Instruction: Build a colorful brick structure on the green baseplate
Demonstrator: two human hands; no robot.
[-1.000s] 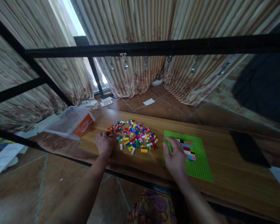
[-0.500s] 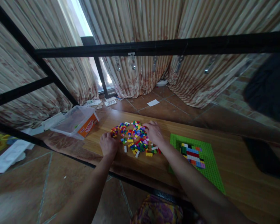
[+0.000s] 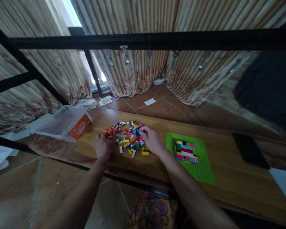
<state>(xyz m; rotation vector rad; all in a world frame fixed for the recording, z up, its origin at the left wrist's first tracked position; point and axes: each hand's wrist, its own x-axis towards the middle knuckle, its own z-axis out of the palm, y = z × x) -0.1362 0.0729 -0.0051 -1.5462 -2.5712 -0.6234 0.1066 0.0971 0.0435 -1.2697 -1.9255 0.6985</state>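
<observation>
A loose pile of small, many-coloured building bricks (image 3: 133,145) lies on the wooden table. My left hand (image 3: 103,145) rests palm down at the pile's left edge, beside some red and yellow bricks, with its fingers loosely bent and nothing visible in them. Over the pile's right side, my right hand (image 3: 153,139) pinches thumb and forefinger together on what looks like a small purple brick (image 3: 140,130). To its right lies a green baseplate (image 3: 205,159) carrying a built block of bricks (image 3: 187,152) in rows of red, white, blue, pink and orange.
A clear plastic tub (image 3: 59,124) with an orange label stands at the table's left end. A dark flat object (image 3: 250,149) lies right of the baseplate. A black metal bar (image 3: 143,40) crosses in front of the curtains. Papers (image 3: 150,101) lie on the tiled floor.
The view has shifted, so the table's contents appear further left. My right hand has drawn slightly back from the bricks, its pinch now showing. My left hand stays at the pile's left edge.
</observation>
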